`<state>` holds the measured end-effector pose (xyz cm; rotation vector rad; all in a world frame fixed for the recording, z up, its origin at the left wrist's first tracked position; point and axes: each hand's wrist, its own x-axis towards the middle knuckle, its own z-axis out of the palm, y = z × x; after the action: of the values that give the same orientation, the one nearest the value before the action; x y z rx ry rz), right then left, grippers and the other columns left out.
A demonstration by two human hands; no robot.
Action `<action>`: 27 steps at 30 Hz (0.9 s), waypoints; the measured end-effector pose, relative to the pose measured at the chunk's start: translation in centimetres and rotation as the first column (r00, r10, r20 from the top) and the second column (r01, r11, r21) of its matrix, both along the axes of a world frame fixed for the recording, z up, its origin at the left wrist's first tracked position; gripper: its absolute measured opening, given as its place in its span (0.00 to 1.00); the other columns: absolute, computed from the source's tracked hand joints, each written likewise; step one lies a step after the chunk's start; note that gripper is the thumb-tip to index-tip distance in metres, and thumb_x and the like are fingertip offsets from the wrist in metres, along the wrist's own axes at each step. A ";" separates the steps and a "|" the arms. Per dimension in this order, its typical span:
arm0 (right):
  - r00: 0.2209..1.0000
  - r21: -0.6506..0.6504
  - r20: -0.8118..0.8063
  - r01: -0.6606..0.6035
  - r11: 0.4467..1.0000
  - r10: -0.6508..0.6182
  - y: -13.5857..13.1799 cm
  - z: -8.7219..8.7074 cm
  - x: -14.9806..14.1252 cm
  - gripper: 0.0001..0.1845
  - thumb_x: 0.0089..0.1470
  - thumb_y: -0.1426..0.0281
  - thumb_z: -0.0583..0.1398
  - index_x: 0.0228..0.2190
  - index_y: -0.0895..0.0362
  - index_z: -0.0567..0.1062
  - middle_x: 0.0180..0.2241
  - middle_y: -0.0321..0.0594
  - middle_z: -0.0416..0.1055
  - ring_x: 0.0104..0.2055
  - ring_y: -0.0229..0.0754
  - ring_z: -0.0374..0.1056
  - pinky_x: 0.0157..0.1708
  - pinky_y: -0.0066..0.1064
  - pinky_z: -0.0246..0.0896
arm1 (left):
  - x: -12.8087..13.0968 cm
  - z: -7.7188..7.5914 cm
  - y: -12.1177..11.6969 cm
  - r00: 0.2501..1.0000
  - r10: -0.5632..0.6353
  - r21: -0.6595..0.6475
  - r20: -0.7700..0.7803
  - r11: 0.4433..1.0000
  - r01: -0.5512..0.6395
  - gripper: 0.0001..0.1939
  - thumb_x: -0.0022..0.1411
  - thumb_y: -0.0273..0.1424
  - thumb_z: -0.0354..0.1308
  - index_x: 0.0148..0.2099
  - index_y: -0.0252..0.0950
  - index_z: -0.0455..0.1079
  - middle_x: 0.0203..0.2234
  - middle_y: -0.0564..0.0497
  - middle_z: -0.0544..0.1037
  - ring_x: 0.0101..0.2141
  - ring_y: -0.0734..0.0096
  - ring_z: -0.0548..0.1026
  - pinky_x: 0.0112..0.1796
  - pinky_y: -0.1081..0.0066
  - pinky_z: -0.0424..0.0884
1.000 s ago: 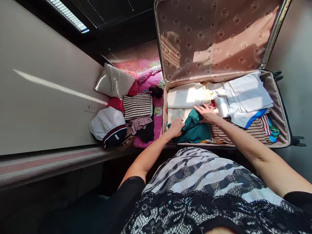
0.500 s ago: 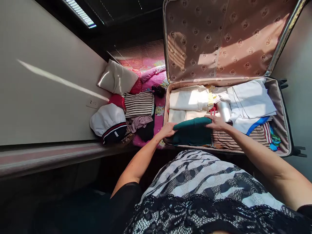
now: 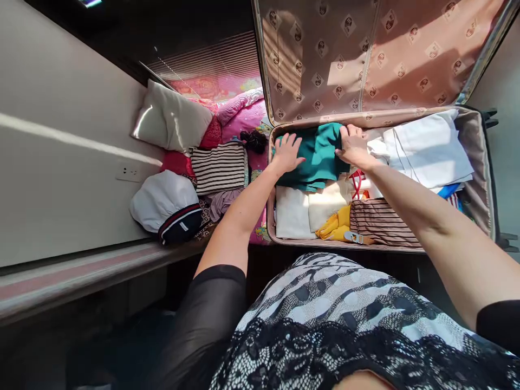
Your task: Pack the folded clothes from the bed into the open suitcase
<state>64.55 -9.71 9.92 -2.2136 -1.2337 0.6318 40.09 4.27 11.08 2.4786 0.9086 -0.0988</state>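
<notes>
A folded teal garment (image 3: 319, 154) lies at the far left corner of the open suitcase (image 3: 481, 179), on top of white folded clothes. My left hand (image 3: 287, 153) lies flat on its left edge with fingers spread. My right hand (image 3: 354, 146) rests on its right edge, fingers stretched over the cloth. Nearer me in the case lie white folded pieces (image 3: 311, 211), a yellow item (image 3: 335, 226) and a brown striped garment (image 3: 379, 222). White cloth (image 3: 428, 149) is piled on the right.
The suitcase lid (image 3: 365, 54) stands upright behind. Left of the case, on pink bedding (image 3: 244, 127), lie a striped top (image 3: 219, 168), a white pillow (image 3: 173, 119), a white and navy bag (image 3: 170, 208) and other clothes. A grey wall (image 3: 60, 179) runs along the left.
Both hands carried the teal garment from the near left of the suitcase to its far left corner and set it down. The yellow item and white pieces beneath came into view.
</notes>
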 end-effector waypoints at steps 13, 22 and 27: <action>0.693 -0.410 0.247 -0.558 0.721 0.677 2.2 -3.4 1.3 0.30 0.61 0.69 0.64 0.64 0.56 0.78 0.59 0.53 0.79 0.58 0.60 0.71 0.57 0.49 0.61 | 1.3 -2.1 4.2 0.889 -0.203 0.003 -0.410 0.975 0.223 0.32 0.72 0.26 0.57 0.75 0.40 0.70 0.67 0.38 0.77 0.67 0.44 0.76 0.68 0.52 0.72; 0.886 -0.398 0.037 -0.410 0.820 0.461 6.2 -2.4 3.3 0.15 0.61 0.73 0.60 0.48 0.58 0.82 0.38 0.43 0.79 0.40 0.48 0.71 0.43 0.34 0.66 | 3.7 -2.5 8.2 0.912 -0.150 -0.098 -0.383 0.988 0.122 0.29 0.64 0.25 0.62 0.67 0.33 0.80 0.63 0.38 0.81 0.69 0.46 0.75 0.70 0.59 0.69; 0.896 -0.385 -0.010 -0.413 0.825 0.444 6.1 -1.1 2.8 0.19 0.66 0.72 0.60 0.55 0.62 0.81 0.51 0.50 0.82 0.47 0.47 0.72 0.51 0.37 0.67 | 4.5 -2.8 8.8 0.910 -0.149 -0.101 -0.387 0.988 0.119 0.29 0.64 0.25 0.63 0.67 0.31 0.79 0.64 0.37 0.81 0.69 0.44 0.75 0.71 0.59 0.68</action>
<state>67.34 -3.61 8.87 -2.2874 -1.8107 1.0426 44.55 13.11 8.28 2.4908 0.8681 -0.6892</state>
